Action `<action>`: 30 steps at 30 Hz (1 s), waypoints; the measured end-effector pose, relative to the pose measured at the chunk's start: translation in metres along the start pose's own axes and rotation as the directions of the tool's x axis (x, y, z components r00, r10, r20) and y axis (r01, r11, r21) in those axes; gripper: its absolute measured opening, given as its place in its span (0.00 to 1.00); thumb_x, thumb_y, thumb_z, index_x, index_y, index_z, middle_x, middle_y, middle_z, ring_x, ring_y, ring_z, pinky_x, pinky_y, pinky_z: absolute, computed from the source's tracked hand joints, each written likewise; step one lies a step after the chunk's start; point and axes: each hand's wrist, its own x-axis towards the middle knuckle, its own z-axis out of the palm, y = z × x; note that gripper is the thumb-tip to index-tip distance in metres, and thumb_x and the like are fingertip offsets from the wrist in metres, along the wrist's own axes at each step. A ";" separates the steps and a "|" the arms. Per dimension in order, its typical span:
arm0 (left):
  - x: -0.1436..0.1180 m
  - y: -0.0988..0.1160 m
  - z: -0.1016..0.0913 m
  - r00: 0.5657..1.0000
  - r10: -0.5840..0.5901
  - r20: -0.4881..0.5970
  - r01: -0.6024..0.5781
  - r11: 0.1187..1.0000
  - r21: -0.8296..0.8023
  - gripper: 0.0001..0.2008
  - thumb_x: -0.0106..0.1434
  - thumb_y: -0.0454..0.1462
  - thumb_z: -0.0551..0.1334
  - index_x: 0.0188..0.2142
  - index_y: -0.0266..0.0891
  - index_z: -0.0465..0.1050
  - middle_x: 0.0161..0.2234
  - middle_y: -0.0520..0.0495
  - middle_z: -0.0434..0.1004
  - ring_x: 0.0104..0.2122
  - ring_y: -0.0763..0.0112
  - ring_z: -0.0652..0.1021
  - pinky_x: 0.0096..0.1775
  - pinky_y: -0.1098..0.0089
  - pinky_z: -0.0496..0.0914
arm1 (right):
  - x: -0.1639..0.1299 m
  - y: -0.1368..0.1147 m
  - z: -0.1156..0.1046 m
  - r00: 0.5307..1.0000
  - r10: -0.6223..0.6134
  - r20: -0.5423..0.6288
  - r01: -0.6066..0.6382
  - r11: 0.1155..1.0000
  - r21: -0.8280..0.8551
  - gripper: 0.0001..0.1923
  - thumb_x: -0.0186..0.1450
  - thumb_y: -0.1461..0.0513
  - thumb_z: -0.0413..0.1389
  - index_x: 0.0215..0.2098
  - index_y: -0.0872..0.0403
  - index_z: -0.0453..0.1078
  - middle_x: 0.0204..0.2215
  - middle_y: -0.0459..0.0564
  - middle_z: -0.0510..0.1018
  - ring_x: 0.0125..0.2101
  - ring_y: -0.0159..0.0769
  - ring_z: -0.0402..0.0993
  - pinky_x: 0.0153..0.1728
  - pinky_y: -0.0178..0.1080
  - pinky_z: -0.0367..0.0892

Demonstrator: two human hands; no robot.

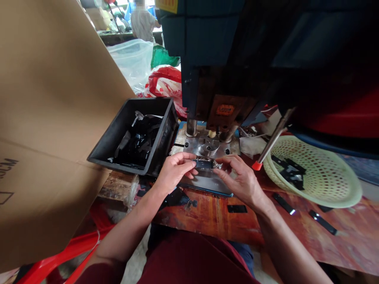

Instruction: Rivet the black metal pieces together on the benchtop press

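Dark blue, one press (213, 43) towers over you, beside one sheet of brown cardboard (50, 98) at left and above one reddish wooden table (204, 211). One person (143, 23) stands in the background. Two containers flank you: at left, one black bin (166, 134) of glossy dark pieces (142, 138), too overlapped to count; at right, one pale green colander (328, 169) with a smaller heap (291, 173). Beyond the bin sit one clear bag (130, 59) and one red-and-white bag (166, 79). Two steel posts (192, 128) rise from the press's one metal base (207, 180), and one red-tipped rod (274, 138) slants down near your right hand (241, 177).

Your two hands meet over the base. Your left hand (176, 169) pinches the left end of one dark rectangular part (204, 163), thumb against fingers, just in front of the round metal block (209, 146). Your right thumb and fingertips curl about its other end; whether they grip it, one cannot tell. Two black strips (283, 203) lie near the colander, and one small black rectangle (237, 209) lies on the wood before you.
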 end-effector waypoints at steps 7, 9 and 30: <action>0.001 -0.001 0.004 1.000 0.024 0.017 -0.024 1.000 0.012 0.12 0.59 0.35 0.71 0.42 0.32 0.80 0.27 0.46 0.81 0.26 0.69 0.82 0.27 0.73 0.74 | 0.005 -0.006 0.006 0.996 -0.078 0.030 0.081 0.992 -0.099 0.15 0.74 0.56 0.59 0.56 0.49 0.76 0.46 0.56 0.79 0.44 0.42 0.80 0.45 0.47 0.79; 0.004 0.001 0.005 0.999 0.034 0.015 -0.034 0.999 0.024 0.11 0.60 0.35 0.70 0.42 0.32 0.80 0.27 0.47 0.81 0.26 0.69 0.81 0.27 0.72 0.75 | 0.009 -0.006 0.007 0.994 -0.110 0.027 0.112 0.986 -0.123 0.14 0.74 0.57 0.58 0.56 0.50 0.77 0.45 0.56 0.79 0.45 0.42 0.80 0.47 0.47 0.79; 0.081 0.022 0.016 0.877 0.474 0.075 -0.391 0.617 0.683 0.05 0.64 0.31 0.69 0.38 0.41 0.85 0.41 0.45 0.84 0.42 0.62 0.83 0.47 0.64 0.75 | 0.073 0.043 -0.003 0.997 -0.072 -0.003 0.070 0.981 -0.183 0.13 0.72 0.54 0.59 0.49 0.51 0.81 0.40 0.53 0.75 0.40 0.42 0.76 0.44 0.48 0.75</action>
